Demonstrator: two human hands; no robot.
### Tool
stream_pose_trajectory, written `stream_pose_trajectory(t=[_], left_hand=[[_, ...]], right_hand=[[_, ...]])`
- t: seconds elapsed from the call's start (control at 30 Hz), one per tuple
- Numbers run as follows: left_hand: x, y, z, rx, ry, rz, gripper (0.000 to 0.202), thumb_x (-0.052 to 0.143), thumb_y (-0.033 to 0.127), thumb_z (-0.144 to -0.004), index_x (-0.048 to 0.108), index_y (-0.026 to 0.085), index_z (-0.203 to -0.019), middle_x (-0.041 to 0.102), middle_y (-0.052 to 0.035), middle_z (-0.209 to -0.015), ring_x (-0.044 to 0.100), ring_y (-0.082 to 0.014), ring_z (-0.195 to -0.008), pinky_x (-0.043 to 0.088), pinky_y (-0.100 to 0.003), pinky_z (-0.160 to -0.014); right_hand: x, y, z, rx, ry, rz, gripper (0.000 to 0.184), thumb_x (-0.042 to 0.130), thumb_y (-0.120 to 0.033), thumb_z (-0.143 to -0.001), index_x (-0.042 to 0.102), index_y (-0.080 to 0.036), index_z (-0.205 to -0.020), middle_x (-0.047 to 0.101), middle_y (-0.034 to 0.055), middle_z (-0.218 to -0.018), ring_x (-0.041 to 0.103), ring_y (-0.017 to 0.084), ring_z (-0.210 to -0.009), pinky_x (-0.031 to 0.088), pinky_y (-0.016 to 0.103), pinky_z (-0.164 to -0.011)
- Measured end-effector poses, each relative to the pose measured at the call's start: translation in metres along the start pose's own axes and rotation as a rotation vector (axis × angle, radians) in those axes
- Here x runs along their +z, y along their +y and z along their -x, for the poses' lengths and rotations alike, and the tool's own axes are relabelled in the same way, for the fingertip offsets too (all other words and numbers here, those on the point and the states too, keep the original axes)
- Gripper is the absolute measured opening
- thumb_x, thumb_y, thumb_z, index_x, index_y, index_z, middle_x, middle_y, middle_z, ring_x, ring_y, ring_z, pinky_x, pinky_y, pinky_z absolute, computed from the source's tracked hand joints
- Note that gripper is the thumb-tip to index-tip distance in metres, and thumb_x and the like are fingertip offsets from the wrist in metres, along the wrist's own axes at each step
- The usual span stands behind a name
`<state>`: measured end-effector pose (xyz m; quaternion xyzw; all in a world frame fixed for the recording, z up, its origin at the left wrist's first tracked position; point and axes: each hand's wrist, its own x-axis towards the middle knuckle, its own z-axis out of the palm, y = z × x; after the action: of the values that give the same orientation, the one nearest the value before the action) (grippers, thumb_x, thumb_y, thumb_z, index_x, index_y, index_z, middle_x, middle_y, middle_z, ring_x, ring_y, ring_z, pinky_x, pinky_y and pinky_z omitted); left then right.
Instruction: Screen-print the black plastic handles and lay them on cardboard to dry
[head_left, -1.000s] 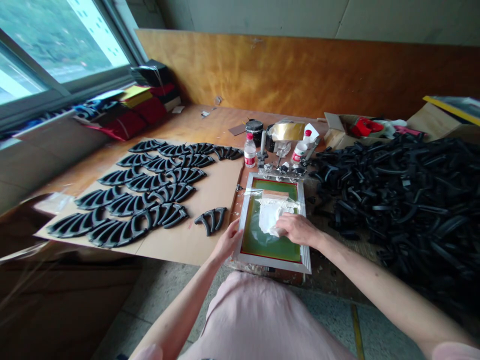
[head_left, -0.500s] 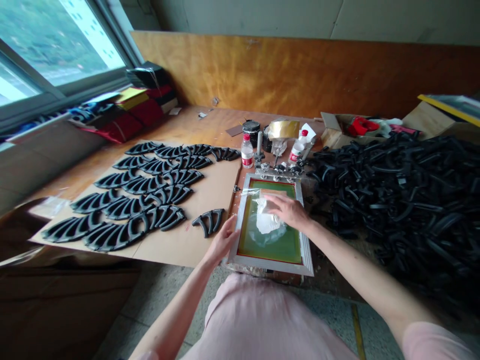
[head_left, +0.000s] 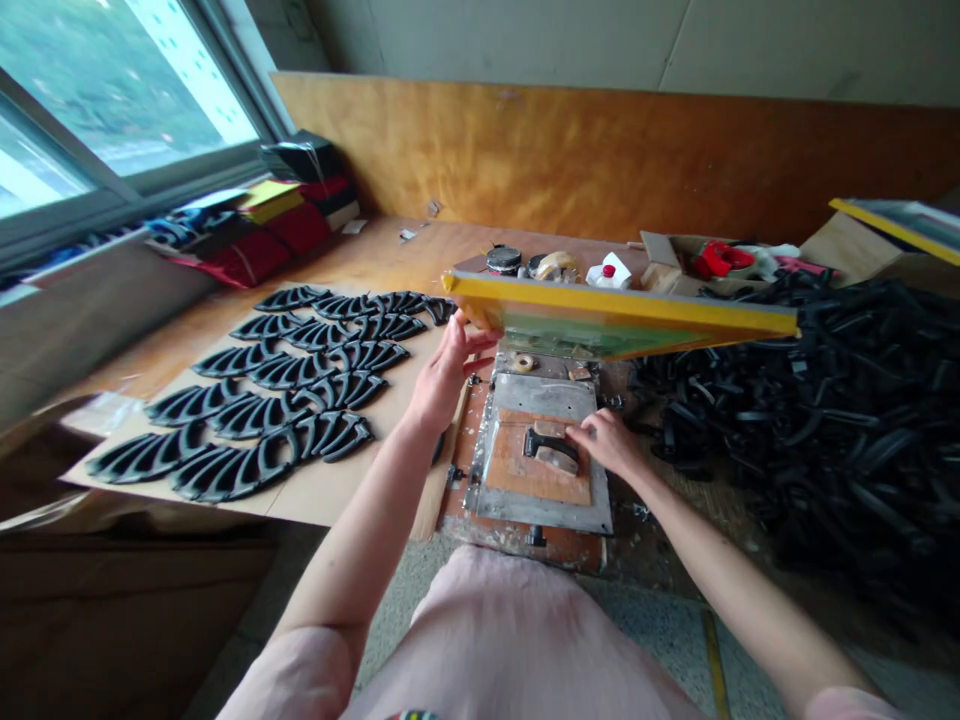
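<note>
My left hand (head_left: 444, 375) grips the left edge of a raised screen-printing frame (head_left: 630, 305), which is tilted up with its yellow edge toward me. Beneath it lies a metal base plate (head_left: 495, 490) with a brown board (head_left: 510, 440) on top. A black curved plastic handle (head_left: 551, 443) sits on a small block in the middle of this board. My right hand (head_left: 611, 440) is at the handle's right end, thumb and fingers pinched there; the fingertips partly hide the contact.
Left of the press, rows of black handles (head_left: 277, 420) lie on a cardboard sheet (head_left: 397, 480). A large heap of black handles (head_left: 750, 400) covers the right side. Behind stand a black-lidded jar (head_left: 503, 261) and an open carton (head_left: 660, 262). A roll of tape (head_left: 523, 362) rests on the plate.
The screen frame has swung up from lying flat. My left hand moved up with its edge. My right hand left the white cloth on the screen and came down to the handle.
</note>
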<state>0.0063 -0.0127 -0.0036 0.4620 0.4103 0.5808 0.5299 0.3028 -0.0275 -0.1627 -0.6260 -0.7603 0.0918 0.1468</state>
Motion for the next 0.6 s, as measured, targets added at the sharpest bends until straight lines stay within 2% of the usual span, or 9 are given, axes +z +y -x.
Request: stream_pose_trajectory(t=[0.07,0.13,0.2,0.23,0.33,0.4,0.43,0.5,0.6], left_hand=[[0.007,-0.007,0.004,0.021,0.066,-0.004,0.058,0.045,0.066,-0.087,0.052,0.024,-0.127,0.070,-0.0067,-0.108,0.064,-0.0200,-0.105,0.050,-0.037,-0.090],[0.013,-0.026,0.028,-0.059,0.120,-0.012,0.057,0.050,0.064,-0.085,0.055,0.023,-0.124,0.071,-0.0075,-0.105,0.067,-0.0198,-0.097,0.052,-0.034,-0.084],[0.020,-0.054,0.066,-0.305,0.066,-0.013,0.057,0.055,0.064,-0.082,0.062,0.017,-0.113,0.073,-0.0112,-0.097,0.069,-0.0220,-0.089,0.053,-0.032,-0.075],[0.022,-0.069,0.086,-0.501,-0.038,-0.010,0.058,0.060,0.064,-0.079,0.065,0.014,-0.108,0.074,-0.0143,-0.096,0.069,-0.0249,-0.087,0.054,-0.032,-0.070],[0.026,-0.112,0.135,-0.731,-0.102,0.142,0.053,0.059,0.060,-0.081,0.065,0.015,-0.108,0.072,-0.0154,-0.106,0.069,-0.0260,-0.094,0.055,-0.033,-0.072],[0.017,-0.132,0.148,-0.771,0.013,0.228,0.045,0.058,0.055,-0.083,0.065,0.014,-0.100,0.073,-0.0140,-0.101,0.070,-0.0228,-0.088,0.055,-0.031,-0.070],[0.007,-0.139,0.149,-0.782,0.088,0.229,0.040,0.059,0.052,-0.083,0.064,0.014,-0.094,0.073,-0.0131,-0.096,0.071,-0.0210,-0.083,0.055,-0.030,-0.068],[-0.024,-0.148,0.143,-0.775,0.243,0.149,0.032,0.060,0.046,-0.082,0.061,0.014,-0.086,0.073,-0.0104,-0.087,0.070,-0.0178,-0.073,0.055,-0.027,-0.064],[-0.090,-0.153,0.130,-0.655,0.423,-0.113,0.030,0.051,0.046,-0.083,0.057,0.016,-0.082,0.072,-0.0068,-0.079,0.069,-0.0159,-0.067,0.055,-0.026,-0.061]], right_hand=[[0.020,-0.022,0.012,-0.066,-0.098,0.093,0.030,0.058,-0.045,-0.089,0.063,-0.017,-0.080,0.064,0.0103,-0.094,0.059,0.023,-0.094,0.044,0.032,-0.084],[0.028,-0.043,0.021,-0.017,-0.144,0.144,0.024,0.054,-0.037,-0.093,0.061,-0.015,-0.087,0.065,0.0116,-0.094,0.059,0.023,-0.095,0.044,0.031,-0.083],[0.028,-0.066,0.031,0.085,-0.134,0.137,0.024,0.048,-0.035,-0.097,0.060,-0.014,-0.094,0.065,0.0119,-0.092,0.061,0.022,-0.090,0.044,0.030,-0.078],[0.027,-0.079,0.037,0.100,-0.115,0.121,0.025,0.046,-0.035,-0.097,0.059,-0.014,-0.097,0.065,0.0117,-0.092,0.061,0.022,-0.089,0.045,0.030,-0.076],[0.025,-0.113,0.056,-0.116,-0.073,0.054,0.021,0.046,-0.032,-0.097,0.059,-0.016,-0.096,0.064,0.0101,-0.093,0.060,0.022,-0.089,0.045,0.031,-0.077],[0.022,-0.118,0.059,-0.334,-0.095,-0.025,0.019,0.046,-0.029,-0.098,0.061,-0.019,-0.095,0.064,0.0074,-0.095,0.059,0.020,-0.091,0.045,0.030,-0.080],[0.018,-0.111,0.056,-0.383,-0.104,-0.060,0.019,0.045,-0.027,-0.098,0.062,-0.020,-0.095,0.064,0.0064,-0.096,0.059,0.019,-0.093,0.045,0.029,-0.081],[0.004,-0.076,0.040,-0.299,-0.093,-0.071,0.020,0.045,-0.026,-0.097,0.064,-0.022,-0.100,0.064,0.0062,-0.101,0.059,0.018,-0.095,0.045,0.028,-0.083],[-0.022,0.013,0.011,0.167,-0.042,0.134,0.028,0.045,-0.033,-0.096,0.060,-0.021,-0.117,0.062,0.0125,-0.108,0.061,0.022,-0.096,0.047,0.032,-0.080]])
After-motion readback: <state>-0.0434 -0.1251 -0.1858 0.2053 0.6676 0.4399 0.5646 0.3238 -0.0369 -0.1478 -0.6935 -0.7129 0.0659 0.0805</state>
